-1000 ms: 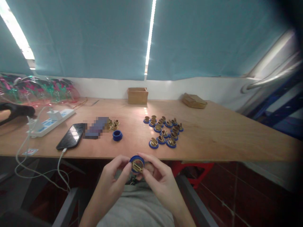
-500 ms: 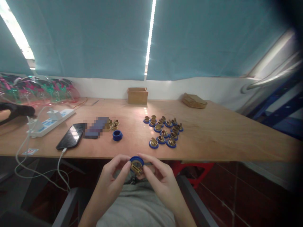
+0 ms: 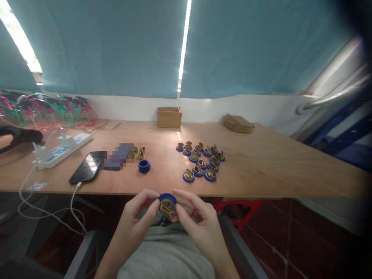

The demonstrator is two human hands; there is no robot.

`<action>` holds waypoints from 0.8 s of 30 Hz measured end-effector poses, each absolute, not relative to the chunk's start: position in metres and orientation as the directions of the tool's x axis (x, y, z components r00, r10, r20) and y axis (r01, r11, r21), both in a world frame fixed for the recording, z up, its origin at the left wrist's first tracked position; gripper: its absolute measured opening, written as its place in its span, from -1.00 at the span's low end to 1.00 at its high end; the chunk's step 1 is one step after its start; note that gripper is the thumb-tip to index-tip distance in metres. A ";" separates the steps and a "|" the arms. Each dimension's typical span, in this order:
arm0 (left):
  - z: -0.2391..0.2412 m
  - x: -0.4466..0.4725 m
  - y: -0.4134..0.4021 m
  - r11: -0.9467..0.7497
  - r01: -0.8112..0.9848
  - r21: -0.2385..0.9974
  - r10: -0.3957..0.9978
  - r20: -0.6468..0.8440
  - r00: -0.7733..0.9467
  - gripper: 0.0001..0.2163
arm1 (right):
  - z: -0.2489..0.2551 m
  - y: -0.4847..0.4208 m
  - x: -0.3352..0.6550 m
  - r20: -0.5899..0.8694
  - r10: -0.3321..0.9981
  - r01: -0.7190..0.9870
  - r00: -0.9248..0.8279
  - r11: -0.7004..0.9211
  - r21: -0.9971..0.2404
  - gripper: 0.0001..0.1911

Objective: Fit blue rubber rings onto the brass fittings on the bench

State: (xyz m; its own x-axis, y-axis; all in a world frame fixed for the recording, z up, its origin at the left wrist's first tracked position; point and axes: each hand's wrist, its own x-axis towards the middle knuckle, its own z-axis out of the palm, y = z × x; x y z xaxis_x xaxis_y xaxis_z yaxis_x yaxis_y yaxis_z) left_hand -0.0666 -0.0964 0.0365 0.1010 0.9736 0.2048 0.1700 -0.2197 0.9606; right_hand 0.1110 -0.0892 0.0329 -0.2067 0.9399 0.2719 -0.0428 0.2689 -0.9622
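Only small stuff has moved since the earlier frames: the blue-rimmed brass piece [image 3: 167, 208] has been tipped slightly lower, and the right hand [image 3: 204, 221] has been shifted a touch outward. Going from the left, a black phone [image 3: 88, 167] is parked near the edge of the table [image 3: 261, 166], with its charging cable plugged in. Some loose brass parts [image 3: 141, 155] are bunched farther along, and blue ringwork [image 3: 144, 166] is set just in front of them; whether it's one ring or several stacked can't be told. Next up is the left hand [image 3: 130, 217], where the piece's left rim is pinched between thumb and index finger. That piece is held off the table, over the lap, pretty much midway between the hands, so neither is really nearer. Its open side is turned toward the camera, and the brass bar's long axis is slanted down to the right, toward the right thumb. Its right rim is gripped there, though the pressure can't be judged. Farther right, brass-and-blue pieces [image 3: 202, 164] are clustered on the table, beyond the right hand's fingertips.
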 end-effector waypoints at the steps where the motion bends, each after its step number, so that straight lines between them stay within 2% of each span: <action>1: 0.037 -0.066 -0.097 -0.224 0.161 0.961 0.973 0.209 0.101 -0.83 | 0.033 -0.090 0.111 0.279 0.940 -0.029 -0.197 0.279 -0.960 -0.75; 9: 0.038 -0.063 -0.099 -0.225 0.131 0.966 0.974 0.218 0.065 -0.84 | 0.035 -0.090 0.110 0.388 0.910 0.061 -0.145 0.400 -0.915 -0.79; 15: 0.036 -0.061 -0.096 -0.178 0.102 0.979 0.983 0.172 0.061 -0.80 | 0.031 -0.088 0.111 0.468 0.872 0.146 -0.142 0.486 -0.862 -0.73; 20: 0.038 -0.060 -0.097 -0.127 -0.002 0.992 0.989 0.127 0.071 -0.78 | 0.032 -0.086 0.109 0.521 0.833 0.190 -0.187 0.551 -0.813 -0.66; 24: 0.033 -0.060 -0.097 -0.115 -0.107 0.988 0.981 0.129 0.141 -0.75 | 0.029 -0.084 0.109 0.558 0.800 0.191 -0.221 0.596 -0.780 -0.62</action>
